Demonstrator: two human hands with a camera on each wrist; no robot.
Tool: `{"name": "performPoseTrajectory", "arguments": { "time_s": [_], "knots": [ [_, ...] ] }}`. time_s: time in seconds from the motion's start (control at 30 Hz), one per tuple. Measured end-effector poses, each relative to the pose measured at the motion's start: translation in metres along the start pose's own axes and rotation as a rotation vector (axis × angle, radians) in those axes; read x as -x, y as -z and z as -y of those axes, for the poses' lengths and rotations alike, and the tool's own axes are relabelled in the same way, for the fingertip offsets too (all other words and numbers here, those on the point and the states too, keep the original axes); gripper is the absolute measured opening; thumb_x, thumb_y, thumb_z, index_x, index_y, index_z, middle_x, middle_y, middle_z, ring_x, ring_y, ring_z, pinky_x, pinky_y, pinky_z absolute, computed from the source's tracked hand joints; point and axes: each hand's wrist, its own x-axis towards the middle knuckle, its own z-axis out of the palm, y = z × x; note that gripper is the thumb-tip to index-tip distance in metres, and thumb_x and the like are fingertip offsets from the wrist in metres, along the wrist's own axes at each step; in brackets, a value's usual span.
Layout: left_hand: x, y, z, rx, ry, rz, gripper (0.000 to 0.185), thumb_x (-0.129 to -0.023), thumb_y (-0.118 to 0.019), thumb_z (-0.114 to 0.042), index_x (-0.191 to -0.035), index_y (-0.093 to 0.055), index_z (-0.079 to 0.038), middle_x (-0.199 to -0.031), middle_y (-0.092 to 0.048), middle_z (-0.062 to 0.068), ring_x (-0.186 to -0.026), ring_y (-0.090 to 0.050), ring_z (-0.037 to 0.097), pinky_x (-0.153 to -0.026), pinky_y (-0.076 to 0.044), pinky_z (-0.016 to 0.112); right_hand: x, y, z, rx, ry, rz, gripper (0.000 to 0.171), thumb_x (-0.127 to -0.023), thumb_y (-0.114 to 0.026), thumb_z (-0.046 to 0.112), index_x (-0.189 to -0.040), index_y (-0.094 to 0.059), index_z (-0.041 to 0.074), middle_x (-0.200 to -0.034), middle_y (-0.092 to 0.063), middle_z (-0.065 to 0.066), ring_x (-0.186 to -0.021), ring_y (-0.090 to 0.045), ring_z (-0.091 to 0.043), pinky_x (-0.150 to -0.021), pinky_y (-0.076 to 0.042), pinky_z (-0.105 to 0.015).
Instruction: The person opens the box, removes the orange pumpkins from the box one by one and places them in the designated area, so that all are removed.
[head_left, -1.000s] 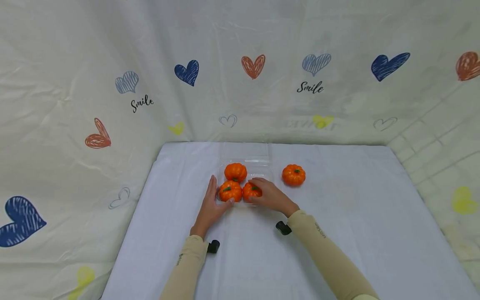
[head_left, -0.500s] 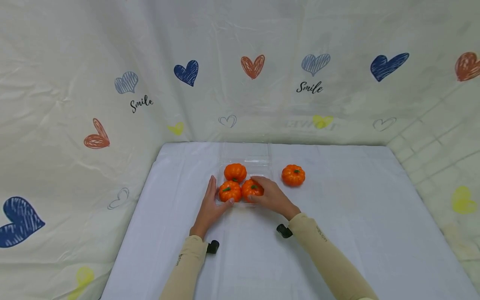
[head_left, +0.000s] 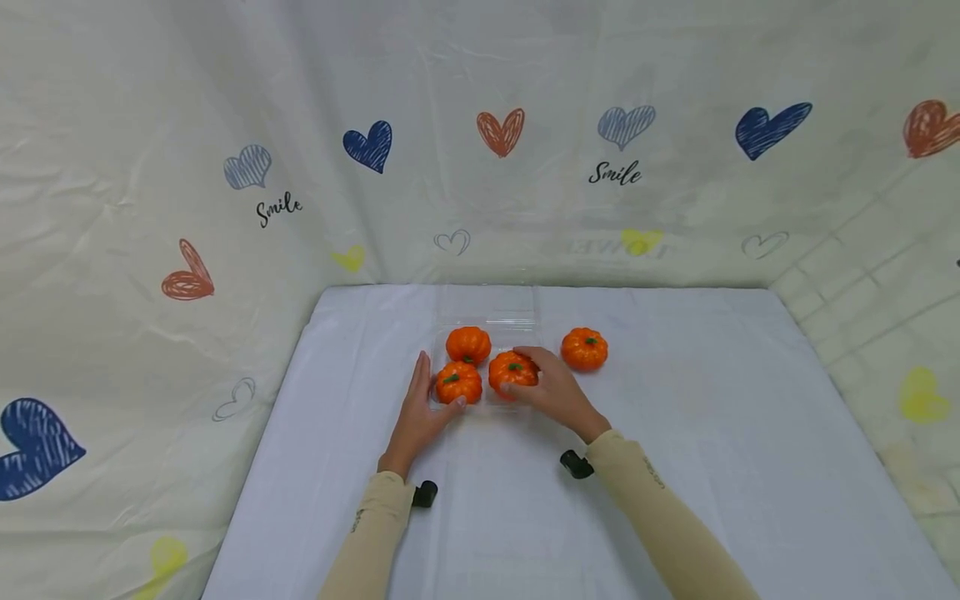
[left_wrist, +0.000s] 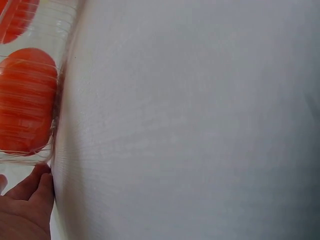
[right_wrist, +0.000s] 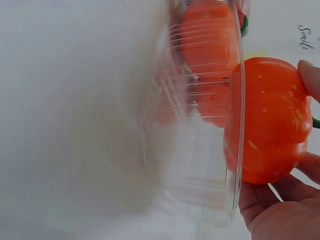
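My right hand [head_left: 557, 390] grips a small orange toy pumpkin [head_left: 508, 370] with a green stem, thumb in front and fingers behind. In the right wrist view that pumpkin [right_wrist: 272, 120] stands mostly above the rim of a clear plastic clamshell box [right_wrist: 182, 160]. Two more pumpkins sit inside the box, one at the back left [head_left: 468, 342] and one at the front left [head_left: 458, 385]. My left hand [head_left: 417, 421] rests at the box's front left corner, fingers extended along its side and thumb at the front. The left wrist view shows its fingertips [left_wrist: 42, 172] right at the box's corner.
Another orange pumpkin [head_left: 584, 349] lies on the white tablecloth [head_left: 712, 400] to the right of the box. The box's transparent lid [head_left: 487, 303] is folded back towards the heart-printed curtain [head_left: 555, 208] behind the table.
My right hand has raised the front right pumpkin and shifted it slightly right, so a gap has opened between it and the front left one. My left hand has stayed in place.
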Motion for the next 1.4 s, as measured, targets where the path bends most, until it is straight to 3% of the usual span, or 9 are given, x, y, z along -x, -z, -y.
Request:
{"name": "performPoseTrajectory", "arguments": {
  "time_s": [0.6, 1.0, 1.4],
  "knots": [
    [-0.001, 0.001, 0.001, 0.002, -0.002, 0.003, 0.114, -0.093, -0.079, -0.057, -0.174, -0.01, -0.014, -0.18, -0.006, -0.002, -0.155, -0.039, 0.032, -0.124, -0.032, 0.048, 0.017, 0.032, -0.009, 0.034, 0.035, -0.078, 0.067, -0.092, -0.088, 0.036, -0.145, -0.059, 0.006, -0.142, -0.061, -0.012, -0.126, -0.056, -0.033, -0.105, -0.05, -0.06],
    [0.0, 0.002, -0.001, 0.003, 0.007, 0.009, 0.116, -0.092, -0.079, -0.059, -0.174, -0.009, -0.015, -0.18, -0.006, -0.003, -0.155, -0.038, 0.031, -0.124, -0.032, 0.048, 0.032, 0.06, -0.025, 0.073, 0.012, -0.156, 0.068, -0.092, -0.088, 0.029, -0.145, -0.057, 0.0, -0.145, -0.058, -0.02, -0.126, -0.055, -0.042, -0.104, -0.05, -0.065],
    [-0.001, 0.001, -0.001, -0.011, -0.005, 0.008, 0.114, -0.093, -0.078, -0.058, -0.174, -0.01, -0.013, -0.18, -0.007, -0.001, -0.157, -0.035, 0.031, -0.125, -0.03, 0.047, 0.049, 0.064, -0.046, 0.088, -0.035, -0.183, 0.067, -0.095, -0.085, 0.025, -0.148, -0.054, -0.002, -0.146, -0.056, -0.024, -0.129, -0.053, -0.042, -0.107, -0.048, -0.066]
  ]
}}
